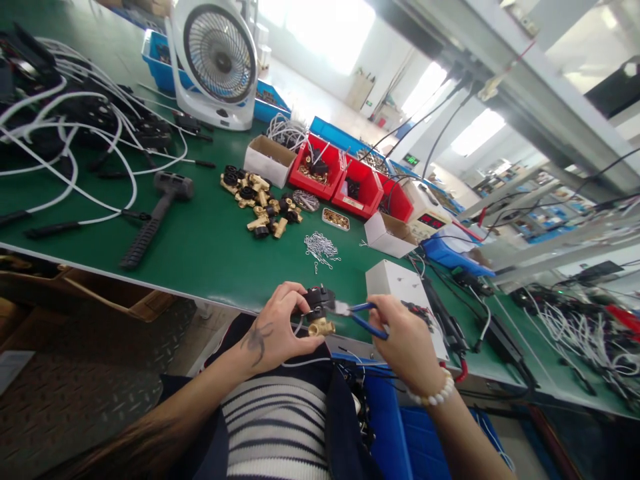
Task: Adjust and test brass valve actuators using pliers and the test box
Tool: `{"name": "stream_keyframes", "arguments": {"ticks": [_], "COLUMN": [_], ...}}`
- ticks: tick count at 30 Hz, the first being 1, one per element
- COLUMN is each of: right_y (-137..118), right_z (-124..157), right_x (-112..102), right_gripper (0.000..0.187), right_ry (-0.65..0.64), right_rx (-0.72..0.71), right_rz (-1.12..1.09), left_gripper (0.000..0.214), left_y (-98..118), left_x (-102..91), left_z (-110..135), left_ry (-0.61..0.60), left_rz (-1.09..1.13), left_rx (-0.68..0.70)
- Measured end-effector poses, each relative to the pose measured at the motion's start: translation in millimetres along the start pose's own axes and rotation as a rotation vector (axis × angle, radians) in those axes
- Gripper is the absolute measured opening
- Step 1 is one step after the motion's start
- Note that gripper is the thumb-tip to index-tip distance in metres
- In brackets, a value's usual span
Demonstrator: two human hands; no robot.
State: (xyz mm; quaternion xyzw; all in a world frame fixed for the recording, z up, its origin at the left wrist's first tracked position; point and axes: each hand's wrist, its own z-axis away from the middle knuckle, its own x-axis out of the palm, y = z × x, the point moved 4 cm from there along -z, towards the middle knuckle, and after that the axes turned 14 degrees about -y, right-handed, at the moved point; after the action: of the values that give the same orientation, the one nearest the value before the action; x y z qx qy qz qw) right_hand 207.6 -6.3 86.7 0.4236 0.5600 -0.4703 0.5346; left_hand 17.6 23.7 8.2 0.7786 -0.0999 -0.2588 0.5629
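My left hand [277, 327] is closed around a small brass valve with a black top [320, 312], holding it just over the near edge of the green table [210, 253]. My right hand [407, 340] grips blue-handled pliers [357, 313], and their tip touches the valve's right side. A thin white wire runs from the valve toward my lap.
A pile of brass and black valve parts [260, 203], loose metal clips [321, 247], a black mallet [157, 213], white cables [65, 140], a white fan [216, 60], red bins [333, 175], cardboard boxes [267, 160] and a white box [400, 287] lie on the table.
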Motion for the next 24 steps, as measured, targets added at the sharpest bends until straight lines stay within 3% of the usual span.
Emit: {"name": "stream_keyframes", "arguments": {"ticks": [2,3,7,10,13,15,20,24], "right_y": [2,3,1,-1,-8,-12,-12,-14], "right_z": [3,3,-1,-4,-7,-9,-13,-16], "right_x": [-4,-2,21,23,26,32,47,45], "right_gripper": [0.016,0.015,0.016,0.015,0.038,0.049,0.048,0.046], "right_ry": [0.13,0.132,-0.113,-0.16,-0.291,-0.37,-0.419,-0.425], "right_rx": [0.041,0.06,0.051,0.02,-0.107,-0.188,-0.257,-0.304], "right_rz": [-0.081,-0.103,-0.077,-0.264,-0.581,-0.68,-0.734,-0.725], "left_gripper": [0.033,0.033,0.034,0.032,0.032,0.034,0.033,0.033], "left_y": [0,-1,-2,-3,-3,-3,-3,-3], "left_x": [-0.1,-0.1,-0.1,0.4,1.7,2.9,4.8,4.6], "left_z": [0,1,2,3,3,3,4,6], "left_ry": [-0.001,-0.002,0.01,0.03,0.045,0.049,0.057,0.063], "left_rz": [0.004,0.006,0.011,0.014,0.02,0.026,0.043,0.049], "left_rx": [-0.002,-0.003,-0.001,0.002,0.015,0.028,0.046,0.043]}}
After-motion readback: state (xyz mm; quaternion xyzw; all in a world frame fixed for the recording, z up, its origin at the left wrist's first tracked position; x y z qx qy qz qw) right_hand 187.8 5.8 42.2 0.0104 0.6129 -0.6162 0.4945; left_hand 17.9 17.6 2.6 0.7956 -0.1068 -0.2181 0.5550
